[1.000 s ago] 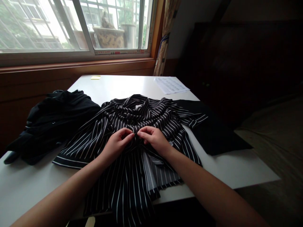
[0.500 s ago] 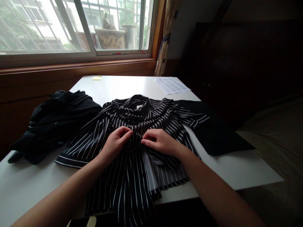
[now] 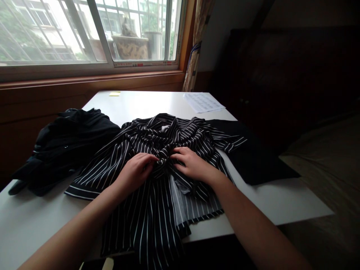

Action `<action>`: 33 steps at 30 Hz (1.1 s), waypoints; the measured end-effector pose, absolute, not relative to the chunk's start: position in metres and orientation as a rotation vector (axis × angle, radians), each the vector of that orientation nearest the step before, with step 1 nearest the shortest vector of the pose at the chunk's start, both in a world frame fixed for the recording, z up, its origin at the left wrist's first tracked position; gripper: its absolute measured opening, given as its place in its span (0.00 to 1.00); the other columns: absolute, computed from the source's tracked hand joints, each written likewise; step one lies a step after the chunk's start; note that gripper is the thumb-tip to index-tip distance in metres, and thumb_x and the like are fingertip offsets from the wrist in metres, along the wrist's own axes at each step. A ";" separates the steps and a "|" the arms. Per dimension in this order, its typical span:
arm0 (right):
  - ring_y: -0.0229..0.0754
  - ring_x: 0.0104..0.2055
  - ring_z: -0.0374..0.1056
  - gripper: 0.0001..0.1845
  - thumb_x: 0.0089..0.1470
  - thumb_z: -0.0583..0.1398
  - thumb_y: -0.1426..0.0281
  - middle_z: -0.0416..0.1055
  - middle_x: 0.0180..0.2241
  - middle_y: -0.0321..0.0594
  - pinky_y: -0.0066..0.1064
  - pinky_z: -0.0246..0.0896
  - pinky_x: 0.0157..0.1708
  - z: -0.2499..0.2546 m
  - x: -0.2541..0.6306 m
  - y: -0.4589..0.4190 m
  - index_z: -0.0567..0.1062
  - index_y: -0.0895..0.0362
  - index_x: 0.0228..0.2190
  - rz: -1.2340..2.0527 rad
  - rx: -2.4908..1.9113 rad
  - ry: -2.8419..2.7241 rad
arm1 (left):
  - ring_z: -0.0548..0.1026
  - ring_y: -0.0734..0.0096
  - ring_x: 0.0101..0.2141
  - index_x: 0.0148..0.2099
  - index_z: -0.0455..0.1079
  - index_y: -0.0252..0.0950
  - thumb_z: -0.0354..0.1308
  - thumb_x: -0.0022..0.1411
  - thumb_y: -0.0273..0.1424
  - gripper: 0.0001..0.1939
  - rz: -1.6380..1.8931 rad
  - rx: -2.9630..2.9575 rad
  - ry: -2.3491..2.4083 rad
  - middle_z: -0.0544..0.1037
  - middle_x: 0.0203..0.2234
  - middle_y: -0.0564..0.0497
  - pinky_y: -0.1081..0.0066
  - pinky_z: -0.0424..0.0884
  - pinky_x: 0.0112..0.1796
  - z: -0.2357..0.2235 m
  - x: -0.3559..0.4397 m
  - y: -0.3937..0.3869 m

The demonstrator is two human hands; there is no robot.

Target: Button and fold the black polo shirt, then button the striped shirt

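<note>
A black shirt with white stripes [image 3: 154, 213] lies spread over the white table, its collar toward the window and its lower part hanging past the near edge. At its middle the cloth is gathered into a knot-like bunch [image 3: 164, 153]. My left hand [image 3: 139, 167] is closed on the left side of this bunch, thumb and fingertips pinching the fabric. From the right, my right hand [image 3: 188, 162] grips the bunch with curled fingers, their tips partly hidden in the folds. Below the hands the shirt's paler inner side [image 3: 194, 210] shows.
A heap of dark clothes [image 3: 75, 138] lies at the table's left. Flat black cloth [image 3: 255, 161] rests on the right side. Printed sheets [image 3: 203, 102] and a small yellow note [image 3: 114, 93] are at the far end of the white table [image 3: 292, 202], below a window [image 3: 135, 33].
Both hands have shifted slightly on the shirt, and the cloth between them has been drawn into a tighter, raised bunch. The right fingers have moved up and over it.
</note>
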State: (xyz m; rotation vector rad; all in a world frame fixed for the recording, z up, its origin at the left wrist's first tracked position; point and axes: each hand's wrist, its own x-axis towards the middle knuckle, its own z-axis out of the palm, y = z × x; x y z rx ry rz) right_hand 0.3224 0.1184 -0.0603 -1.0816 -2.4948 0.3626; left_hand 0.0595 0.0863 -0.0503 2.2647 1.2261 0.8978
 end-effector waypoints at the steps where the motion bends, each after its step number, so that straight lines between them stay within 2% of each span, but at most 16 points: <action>1: 0.52 0.60 0.60 0.18 0.58 0.61 0.68 0.66 0.57 0.47 0.49 0.59 0.59 -0.062 0.324 0.120 0.76 0.51 0.50 0.359 -1.098 -2.497 | 0.75 0.61 0.50 0.48 0.75 0.39 0.51 0.67 0.30 0.12 0.848 2.364 1.222 0.80 0.45 0.48 0.57 0.69 0.54 -0.053 0.057 0.087; 4: 0.52 0.61 0.60 0.19 0.59 0.60 0.66 0.65 0.58 0.47 0.49 0.58 0.60 -0.065 0.327 0.124 0.75 0.52 0.52 0.343 -1.125 -2.497 | 0.67 0.58 0.59 0.53 0.73 0.40 0.49 0.70 0.34 0.15 0.673 2.526 1.238 0.76 0.53 0.49 0.51 0.62 0.60 -0.060 0.052 0.091; 7: 0.51 0.61 0.60 0.20 0.60 0.59 0.66 0.65 0.59 0.47 0.49 0.57 0.61 -0.068 0.331 0.130 0.74 0.52 0.53 0.312 -1.149 -2.494 | 0.59 0.57 0.65 0.58 0.70 0.43 0.45 0.72 0.39 0.19 0.524 2.561 1.296 0.68 0.62 0.51 0.47 0.53 0.63 -0.067 0.048 0.095; 10: 0.51 0.61 0.60 0.20 0.60 0.58 0.66 0.64 0.59 0.47 0.48 0.57 0.61 -0.071 0.335 0.137 0.74 0.53 0.53 0.271 -1.179 -2.488 | 0.54 0.58 0.67 0.63 0.64 0.45 0.42 0.72 0.41 0.22 0.442 2.574 1.360 0.62 0.65 0.52 0.48 0.50 0.64 -0.071 0.047 0.098; 17: 0.52 0.62 0.59 0.22 0.61 0.56 0.66 0.64 0.60 0.49 0.49 0.54 0.62 -0.075 0.341 0.144 0.73 0.58 0.55 0.139 -1.304 -2.458 | 0.46 0.57 0.69 0.70 0.51 0.49 0.43 0.71 0.40 0.26 0.234 2.677 1.533 0.50 0.69 0.54 0.50 0.47 0.65 -0.074 0.056 0.106; 22: 0.50 0.59 0.62 0.19 0.60 0.58 0.68 0.68 0.57 0.48 0.45 0.56 0.61 -0.067 0.340 0.140 0.75 0.58 0.51 0.163 -1.272 -2.339 | 0.44 0.53 0.69 0.71 0.50 0.47 0.40 0.71 0.43 0.28 0.162 2.657 1.609 0.49 0.70 0.52 0.48 0.48 0.64 -0.074 0.060 0.116; 27: 0.45 0.47 0.67 0.10 0.60 0.58 0.65 0.74 0.43 0.43 0.40 0.62 0.52 -0.047 0.334 0.129 0.78 0.55 0.35 0.303 -1.111 -2.298 | 0.46 0.52 0.68 0.70 0.53 0.46 0.41 0.71 0.42 0.28 0.143 2.628 1.645 0.52 0.69 0.51 0.49 0.47 0.64 -0.076 0.058 0.140; 30: 0.43 0.40 0.67 0.15 0.60 0.58 0.60 0.73 0.34 0.41 0.37 0.63 0.45 -0.037 0.334 0.123 0.77 0.56 0.28 0.470 -1.081 -2.391 | 0.47 0.52 0.68 0.69 0.55 0.44 0.43 0.70 0.41 0.27 0.145 2.630 1.681 0.54 0.68 0.49 0.49 0.47 0.64 -0.078 0.057 0.152; 33: 0.41 0.37 0.66 0.18 0.59 0.59 0.55 0.72 0.32 0.40 0.34 0.62 0.39 -0.033 0.338 0.120 0.78 0.56 0.28 0.685 -1.066 -2.501 | 0.48 0.51 0.68 0.69 0.56 0.42 0.44 0.70 0.40 0.28 0.176 2.626 1.701 0.56 0.68 0.47 0.48 0.48 0.64 -0.079 0.057 0.157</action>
